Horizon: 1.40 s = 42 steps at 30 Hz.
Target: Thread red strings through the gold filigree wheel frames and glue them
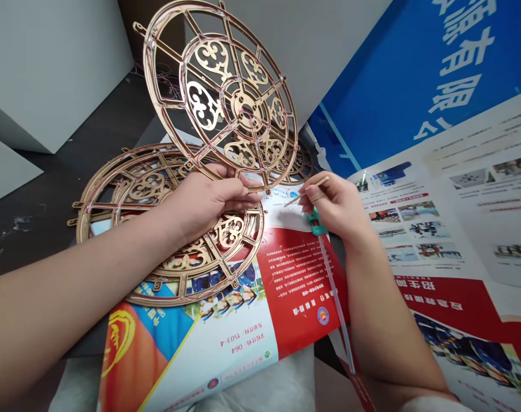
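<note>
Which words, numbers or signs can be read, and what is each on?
"源有限公": blue panel, cut off above.
"学校代码: 064": leaflet under the openwork discs, inverted.
"专业代码: 1503-4": same leaflet, inverted.
"中国": same leaflet.
"应急救援技": right-hand leaflet, inverted.
"招生简": right-hand leaflet, inverted.
Too small, blurred or part-hidden: other print on both leaflets, including the round emblem.

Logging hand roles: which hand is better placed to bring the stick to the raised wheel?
Likely the right hand: it holds the stick near the wheel; the left hand is occupied gripping the wheel.
</note>
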Each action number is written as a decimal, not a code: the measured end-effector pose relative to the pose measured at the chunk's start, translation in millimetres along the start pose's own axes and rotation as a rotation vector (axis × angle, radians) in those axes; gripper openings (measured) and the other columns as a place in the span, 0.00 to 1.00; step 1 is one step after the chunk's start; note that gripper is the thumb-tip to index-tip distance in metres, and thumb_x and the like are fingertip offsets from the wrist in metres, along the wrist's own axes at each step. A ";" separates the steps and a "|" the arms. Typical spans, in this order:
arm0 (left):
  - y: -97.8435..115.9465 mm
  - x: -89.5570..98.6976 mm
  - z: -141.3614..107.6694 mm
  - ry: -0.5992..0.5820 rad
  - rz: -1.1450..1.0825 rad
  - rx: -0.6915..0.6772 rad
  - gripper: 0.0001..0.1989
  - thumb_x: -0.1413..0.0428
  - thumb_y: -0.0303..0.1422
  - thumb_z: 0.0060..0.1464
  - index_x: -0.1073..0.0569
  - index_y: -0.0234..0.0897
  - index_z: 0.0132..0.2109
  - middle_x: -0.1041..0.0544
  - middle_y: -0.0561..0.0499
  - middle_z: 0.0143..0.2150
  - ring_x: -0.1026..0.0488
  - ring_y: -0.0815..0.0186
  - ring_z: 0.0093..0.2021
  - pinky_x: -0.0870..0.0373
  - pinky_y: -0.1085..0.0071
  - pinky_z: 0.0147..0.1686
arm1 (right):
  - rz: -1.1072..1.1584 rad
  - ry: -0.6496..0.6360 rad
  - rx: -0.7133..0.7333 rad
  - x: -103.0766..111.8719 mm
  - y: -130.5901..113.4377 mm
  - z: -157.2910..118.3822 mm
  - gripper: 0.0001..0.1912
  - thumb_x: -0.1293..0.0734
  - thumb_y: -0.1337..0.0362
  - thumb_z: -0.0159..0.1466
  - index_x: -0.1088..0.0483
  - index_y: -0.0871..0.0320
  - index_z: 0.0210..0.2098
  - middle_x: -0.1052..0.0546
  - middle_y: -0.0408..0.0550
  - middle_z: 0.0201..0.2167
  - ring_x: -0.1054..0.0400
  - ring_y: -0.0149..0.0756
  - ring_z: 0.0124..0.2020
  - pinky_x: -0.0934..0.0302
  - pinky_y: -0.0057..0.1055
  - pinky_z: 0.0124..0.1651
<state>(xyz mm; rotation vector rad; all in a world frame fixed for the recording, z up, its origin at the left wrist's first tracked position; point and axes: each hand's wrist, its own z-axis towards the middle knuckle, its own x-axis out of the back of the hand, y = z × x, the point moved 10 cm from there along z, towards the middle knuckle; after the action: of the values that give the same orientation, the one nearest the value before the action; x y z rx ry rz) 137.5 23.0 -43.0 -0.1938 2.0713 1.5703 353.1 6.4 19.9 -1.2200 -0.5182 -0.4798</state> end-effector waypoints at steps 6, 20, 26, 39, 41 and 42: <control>-0.1 -3.1 -0.7 -0.047 0.010 0.004 0.04 0.36 0.24 0.50 0.19 0.30 0.36 0.15 0.36 0.45 0.15 0.55 0.40 0.16 0.62 0.44 | 0.146 0.287 0.223 17.0 -34.4 -12.5 0.13 0.33 0.48 0.73 0.28 0.50 0.40 0.23 0.44 0.28 0.25 0.37 0.28 0.28 0.38 0.32; -0.2 -8.0 -2.7 -0.084 0.022 0.023 0.02 0.36 0.22 0.51 0.20 0.32 0.33 0.15 0.39 0.46 0.15 0.57 0.38 0.17 0.61 0.47 | 0.102 0.205 0.243 -3.4 -40.9 -17.4 0.13 0.34 0.49 0.74 0.28 0.50 0.43 0.22 0.45 0.32 0.23 0.38 0.31 0.26 0.41 0.38; 0.3 -8.7 -3.2 -0.074 0.017 0.026 0.03 0.36 0.22 0.50 0.20 0.32 0.32 0.15 0.39 0.46 0.16 0.58 0.38 0.17 0.63 0.46 | 0.098 0.190 0.244 -3.9 -41.4 -17.1 0.13 0.34 0.48 0.73 0.28 0.49 0.43 0.22 0.46 0.32 0.22 0.39 0.31 0.26 0.41 0.38; -1.6 -9.6 -1.4 -0.108 0.028 0.015 0.03 0.35 0.24 0.49 0.18 0.30 0.35 0.15 0.38 0.44 0.16 0.58 0.39 0.17 0.64 0.45 | 0.103 0.177 0.369 -6.4 -47.1 -18.7 0.08 0.33 0.55 0.74 0.26 0.52 0.43 0.20 0.45 0.35 0.22 0.35 0.32 0.27 0.37 0.36; -1.7 -9.4 -1.4 -0.107 0.022 0.014 0.04 0.35 0.24 0.49 0.19 0.30 0.35 0.15 0.38 0.44 0.16 0.58 0.39 0.17 0.64 0.45 | 0.097 0.177 0.406 -7.1 -49.2 -19.7 0.07 0.33 0.57 0.74 0.25 0.52 0.44 0.20 0.44 0.34 0.22 0.35 0.31 0.28 0.36 0.35; -1.8 -8.9 -1.3 -0.103 0.021 0.014 0.04 0.35 0.23 0.49 0.19 0.30 0.35 0.15 0.38 0.44 0.16 0.58 0.39 0.17 0.63 0.45 | 0.082 0.177 0.419 -7.5 -50.5 -20.1 0.06 0.33 0.58 0.74 0.25 0.52 0.44 0.20 0.44 0.33 0.23 0.35 0.31 0.28 0.36 0.35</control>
<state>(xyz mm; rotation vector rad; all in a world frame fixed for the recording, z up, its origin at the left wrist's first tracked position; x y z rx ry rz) 145.5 19.5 -39.9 -0.0842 2.0104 1.5452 319.1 -26.2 48.0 -0.7854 -0.3912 -0.3813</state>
